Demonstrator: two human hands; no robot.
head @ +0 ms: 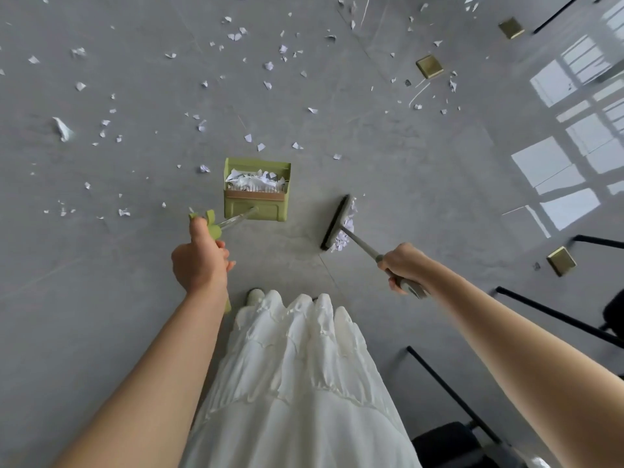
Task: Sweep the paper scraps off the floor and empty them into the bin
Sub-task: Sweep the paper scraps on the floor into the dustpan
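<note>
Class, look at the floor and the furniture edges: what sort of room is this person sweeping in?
Probably an office or meeting room: a polished grey tiled floor, brass floor boxes set into it, and thin black metal furniture legs at the right.

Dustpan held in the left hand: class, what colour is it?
Light green dustpan, with white paper scraps inside; the head view shows it best.
</note>
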